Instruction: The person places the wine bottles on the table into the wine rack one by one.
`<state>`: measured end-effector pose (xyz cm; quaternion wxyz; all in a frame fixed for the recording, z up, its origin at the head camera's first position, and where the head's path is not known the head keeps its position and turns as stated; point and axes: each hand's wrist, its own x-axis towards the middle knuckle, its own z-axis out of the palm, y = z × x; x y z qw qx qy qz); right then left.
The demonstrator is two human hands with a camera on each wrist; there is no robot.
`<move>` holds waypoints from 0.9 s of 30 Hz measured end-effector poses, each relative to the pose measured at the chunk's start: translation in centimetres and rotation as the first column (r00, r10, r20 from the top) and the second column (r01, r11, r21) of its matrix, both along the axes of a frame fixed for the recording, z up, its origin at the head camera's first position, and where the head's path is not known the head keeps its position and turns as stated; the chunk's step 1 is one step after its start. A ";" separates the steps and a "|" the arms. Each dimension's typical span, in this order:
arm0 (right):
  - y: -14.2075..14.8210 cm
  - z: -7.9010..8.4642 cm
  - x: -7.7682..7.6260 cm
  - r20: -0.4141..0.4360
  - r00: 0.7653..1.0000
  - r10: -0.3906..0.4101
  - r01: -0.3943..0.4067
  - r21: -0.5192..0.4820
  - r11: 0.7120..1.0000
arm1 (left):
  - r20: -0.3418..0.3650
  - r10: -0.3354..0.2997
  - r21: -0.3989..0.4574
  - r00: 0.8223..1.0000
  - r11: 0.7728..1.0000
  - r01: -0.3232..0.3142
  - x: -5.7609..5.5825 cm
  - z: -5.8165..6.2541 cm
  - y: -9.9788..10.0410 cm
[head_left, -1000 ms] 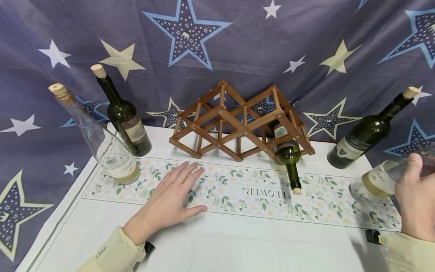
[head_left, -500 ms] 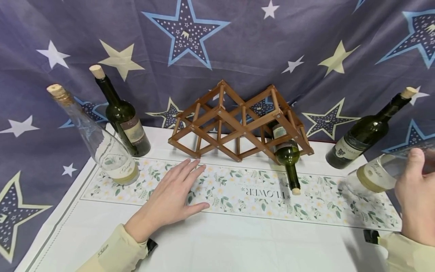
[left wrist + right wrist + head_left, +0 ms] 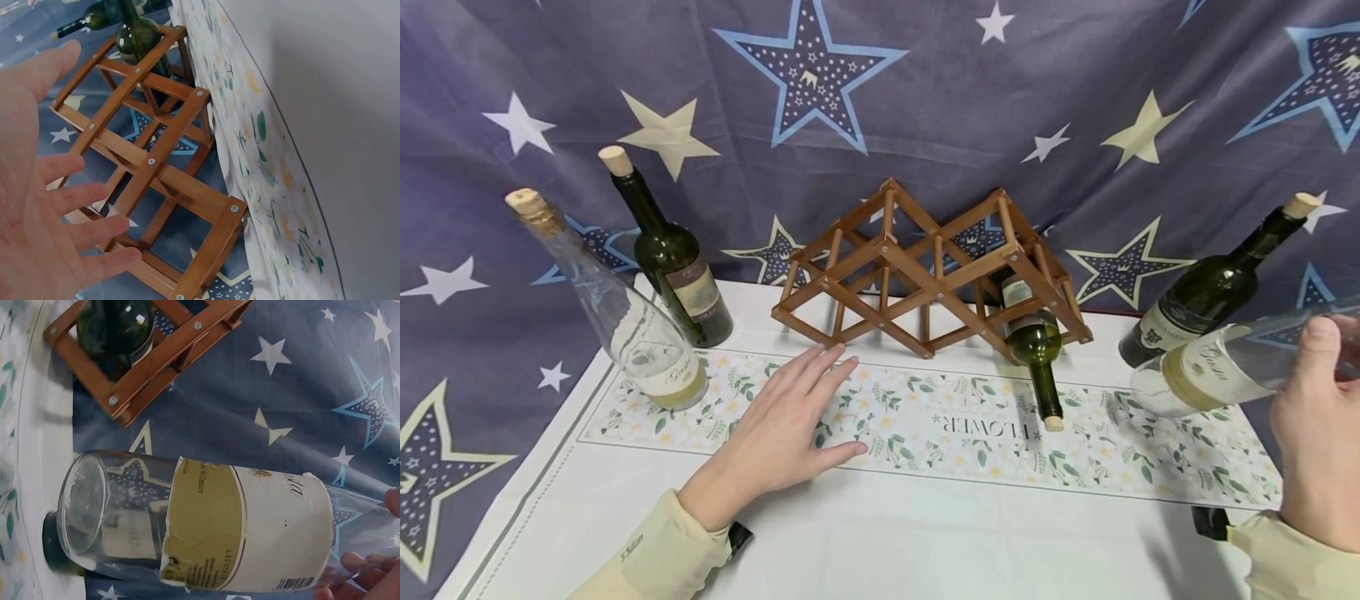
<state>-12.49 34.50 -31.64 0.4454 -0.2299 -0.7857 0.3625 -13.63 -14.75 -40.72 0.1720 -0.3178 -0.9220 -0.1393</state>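
Note:
My right hand grips a clear glass wine bottle with a cream and gold label. It is tilted well over, its base pointing left toward the rack and its neck beyond the view's right edge. The right wrist view shows the clear bottle lying across the picture, fingers around its upper part. My left hand is spread over the floral runner, holding nothing, in front of a wooden wine rack. In the rack's right lower slot lies a green wine bottle, its corked neck sticking out toward me.
At the left stand a corked clear bottle and a corked green bottle. Another green bottle stands at the right, just behind the held one. A floral runner crosses the white table; a star-patterned cloth hangs behind.
The right hand has raised the clear bottle's base and tipped it further toward horizontal, bringing it left and closer to the rack. The left hand has barely shifted.

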 end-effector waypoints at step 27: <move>-4.9 1.7 -0.6 -0.320 0.909 0.266 -0.338 -0.198 0.920 | -0.051 -0.020 0.068 0.999 0.997 0.023 -0.6 2.5 1.7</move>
